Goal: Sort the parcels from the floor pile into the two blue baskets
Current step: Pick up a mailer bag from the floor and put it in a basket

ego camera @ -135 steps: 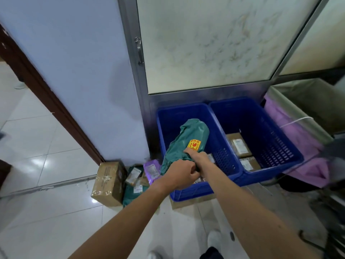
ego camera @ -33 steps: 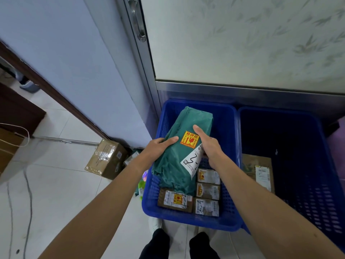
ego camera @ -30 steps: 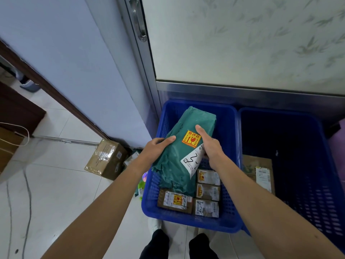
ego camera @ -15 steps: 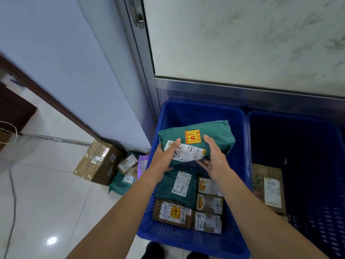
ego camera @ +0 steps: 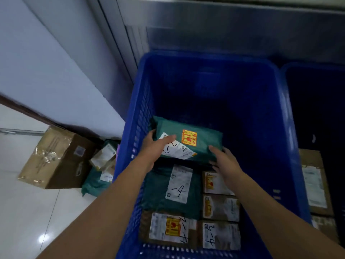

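i have both hands on the green parcel (ego camera: 203,144), low inside the left blue basket (ego camera: 205,57). my left hand (ego camera: 155,147) grips its left end, fingers across the white label. my right hand (ego camera: 226,162) curls round its near right edge. the parcel sits crosswise just beyond the labelled parcels (ego camera: 220,208) at the basket's near end. a cardboard box (ego camera: 56,157) stands on the floor outside, left.

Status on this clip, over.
Left hand and right hand hold green plastic mailer bag. Low inside left blue plastic basket, above labelled parcels. Path clear.
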Motion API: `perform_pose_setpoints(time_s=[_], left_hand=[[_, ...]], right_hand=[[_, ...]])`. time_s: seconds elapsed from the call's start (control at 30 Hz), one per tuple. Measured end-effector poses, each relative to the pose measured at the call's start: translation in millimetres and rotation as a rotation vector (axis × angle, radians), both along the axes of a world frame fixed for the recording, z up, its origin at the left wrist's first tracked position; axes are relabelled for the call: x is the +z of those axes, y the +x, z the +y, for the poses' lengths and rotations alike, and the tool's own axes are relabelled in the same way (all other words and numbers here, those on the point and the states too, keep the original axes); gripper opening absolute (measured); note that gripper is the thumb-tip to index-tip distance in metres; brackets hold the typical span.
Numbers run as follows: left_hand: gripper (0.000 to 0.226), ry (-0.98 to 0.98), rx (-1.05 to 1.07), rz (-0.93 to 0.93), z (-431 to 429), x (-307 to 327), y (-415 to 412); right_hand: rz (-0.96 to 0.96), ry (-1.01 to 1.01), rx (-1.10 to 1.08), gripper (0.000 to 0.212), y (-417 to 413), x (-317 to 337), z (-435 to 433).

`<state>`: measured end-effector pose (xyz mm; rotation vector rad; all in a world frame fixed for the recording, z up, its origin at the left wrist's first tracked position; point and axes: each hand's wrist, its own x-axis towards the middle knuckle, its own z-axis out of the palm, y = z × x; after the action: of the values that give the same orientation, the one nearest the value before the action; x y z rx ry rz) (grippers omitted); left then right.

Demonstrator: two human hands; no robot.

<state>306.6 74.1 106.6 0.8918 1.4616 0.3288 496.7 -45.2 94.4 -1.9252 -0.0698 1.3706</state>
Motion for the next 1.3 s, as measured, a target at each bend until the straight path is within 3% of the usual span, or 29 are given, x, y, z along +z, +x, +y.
perform_pose_setpoints(time_s=[0.1, 0.17, 0.3, 0.37, 0.5, 0.63, 0.9, 1.1, 1.3], left_hand=[[0.050, 0.049, -0.014, 0.102, 4, -37, 6], [0.066, 0.076, -0.061, 0.231, 1, -61, 9], [0.069, 0.114, -0.221, 0.503, -18, -89, 3], [0.064, 0.143, -0.236, 0.520, -29, -93, -2], [0.075, 0.187, -0.285, 0.587, -37, -100, -8], [0.093, 0.115, -0.353, 0.623, -28, -104, -2], [0.096, 0.039, -0.387, 0.604, -15, -117, 0], [0.094, 0.183, -0.381, 0.704, -32, -103, 6], [0.089, 0.328, -0.565, 0.794, -42, -82, 2]], right_hand=[[-0.131, -0.007, 0.093, 0.054, -2, -33, 8], [-0.239, -0.072, 0.196, 0.054, -6, -54, 11], [-0.418, -0.223, 0.449, 0.059, -19, -86, 4], [-0.473, -0.237, 0.505, 0.056, -24, -91, 0], [-0.572, -0.285, 0.599, 0.058, -25, -95, 0], [-0.593, -0.333, 0.685, 0.063, -28, -97, 9], [-0.616, -0.417, 0.732, 0.067, -32, -104, 16], [-0.605, -0.430, 0.736, 0.073, -31, -96, 21], [-0.679, -0.448, 0.847, 0.075, -41, -80, 21]])
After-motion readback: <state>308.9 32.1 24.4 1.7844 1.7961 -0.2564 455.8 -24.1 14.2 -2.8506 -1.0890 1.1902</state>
